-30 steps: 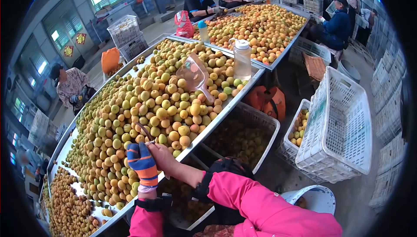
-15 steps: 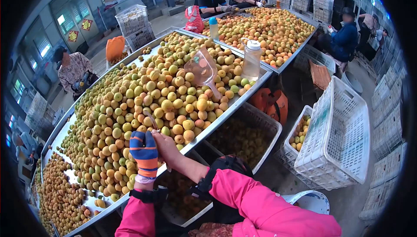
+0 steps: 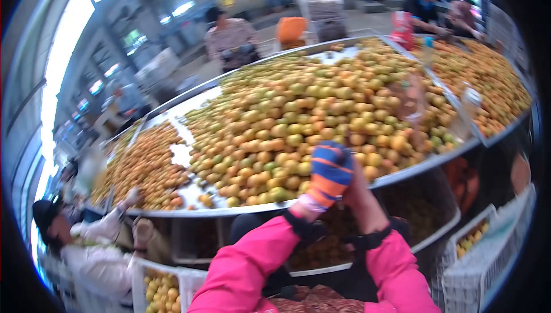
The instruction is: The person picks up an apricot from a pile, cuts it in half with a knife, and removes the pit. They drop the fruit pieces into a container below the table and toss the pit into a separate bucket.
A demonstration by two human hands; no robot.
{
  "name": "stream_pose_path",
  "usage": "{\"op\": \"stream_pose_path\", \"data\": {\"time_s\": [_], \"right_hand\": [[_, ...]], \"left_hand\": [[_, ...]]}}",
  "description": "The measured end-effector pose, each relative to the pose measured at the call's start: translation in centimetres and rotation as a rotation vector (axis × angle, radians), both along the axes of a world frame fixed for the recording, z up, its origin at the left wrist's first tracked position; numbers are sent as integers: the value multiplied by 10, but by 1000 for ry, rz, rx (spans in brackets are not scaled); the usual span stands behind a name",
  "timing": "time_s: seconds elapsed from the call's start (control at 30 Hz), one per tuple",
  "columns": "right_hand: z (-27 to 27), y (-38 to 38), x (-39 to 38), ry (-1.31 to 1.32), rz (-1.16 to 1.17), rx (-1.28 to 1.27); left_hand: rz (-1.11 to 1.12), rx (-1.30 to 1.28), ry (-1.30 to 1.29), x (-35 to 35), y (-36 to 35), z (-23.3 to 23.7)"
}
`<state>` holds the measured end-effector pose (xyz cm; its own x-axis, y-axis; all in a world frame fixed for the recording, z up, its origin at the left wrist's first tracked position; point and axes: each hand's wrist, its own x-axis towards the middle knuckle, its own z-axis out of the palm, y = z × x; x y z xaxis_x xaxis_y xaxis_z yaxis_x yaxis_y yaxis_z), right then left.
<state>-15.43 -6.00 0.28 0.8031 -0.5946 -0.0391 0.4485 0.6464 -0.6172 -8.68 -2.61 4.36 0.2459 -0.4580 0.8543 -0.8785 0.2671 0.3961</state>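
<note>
Many yellow-orange fruits point(image 3: 287, 123) lie heaped on a metal-edged table point(image 3: 270, 207). My left hand point(image 3: 330, 169), in a blue and orange striped glove, is closed at the front edge of the heap, against my bare right hand point(image 3: 359, 189). The right fingers are mostly hidden behind the glove. A thin dark object sticks up just above the hands, too blurred to name. What the left hand holds cannot be made out. A clear scoop point(image 3: 410, 103) rests on the fruit to the right, near a clear bottle point(image 3: 468, 106).
A co-worker point(image 3: 92, 250) sits at the left, hands at the table edge; another person point(image 3: 229, 40) is across the table. White crates stand at lower left point(image 3: 186, 284) and lower right point(image 3: 479, 267). Two more people are at the far right table point(image 3: 482, 63).
The view has swung left, so the table appears farther right and a co-worker shows at lower left. Both hands remain together at the front of the heap.
</note>
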Motion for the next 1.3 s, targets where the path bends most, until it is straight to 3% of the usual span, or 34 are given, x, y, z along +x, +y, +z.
{"op": "stream_pose_path", "data": {"time_s": [0.17, 0.27, 0.33, 0.47, 0.57, 0.67, 0.73, 0.8, 0.83, 0.87, 0.9, 0.93, 0.97, 1.0, 1.03, 1.07, 1.1, 1.13, 1.17, 1.2, 1.27, 1.3], "right_hand": [[-1, -3, -2, -177, 115, 37], [2, -2, 1, -110, 83, -38], [5, 2, 2, -170, 113, 92], [-3, 7, 1, -26, 84, 57], [13, 17, 13, 98, 38, 96], [-1, 14, 17, 75, 260, 168], [5, 14, 21, 209, 220, 160], [5, 5, 20, 105, 192, 83], [0, 1, 19, 169, 2, -15], [-1, -4, 16, 114, -149, -219], [-4, -21, 9, 103, -218, -108], [10, -29, 14, 115, -566, -464], [33, -37, 4, 125, -525, -468], [74, -26, 15, 128, -867, -880], [97, -40, 1, 163, -784, -1061], [122, -44, -1, 78, -754, -1002], [146, -44, -1, -9, -718, -946], [173, -34, -3, -175, -577, -958], [191, -25, -2, -336, -428, -961], [190, -23, -1, -333, -418, -970], [181, -19, 0, -348, -692, -1200], [181, -16, 5, -347, -682, -1207]], "left_hand": [[18, 11, -87, -3, 0, 18], [28, 129, -161, 0, 2, 19], [-12, 165, -144, 4, 5, 18], [-38, 155, -201, 9, 15, 26], [-100, 345, -234, 22, 26, 26], [-302, 293, -412, 39, 31, 28], [-288, 263, -376, 54, 35, 23], [-164, 95, 355, 64, 33, -5], [-241, 97, 938, 74, 38, -4], [-162, 114, 754, 90, 46, 4], [-179, 2, 782, 98, 52, 10], [-193, -111, 809, 101, 60, 23], [-315, -96, 1157, 107, 71, 33], [-313, -88, 1162, 109, 73, 30], [-335, -45, 1257, 109, 76, 26], [-360, -5, 1352, 110, 78, 22], [-189, 66, 922, 111, 75, 9], [-297, 29, 1197, 111, 74, 7], [-299, -14, 1217, 112, 72, 6], [-298, -54, 1238, 114, 70, 5], [-293, -72, 1242, 122, 69, 0], [-286, -75, 1240, 127, 69, -5]]}}
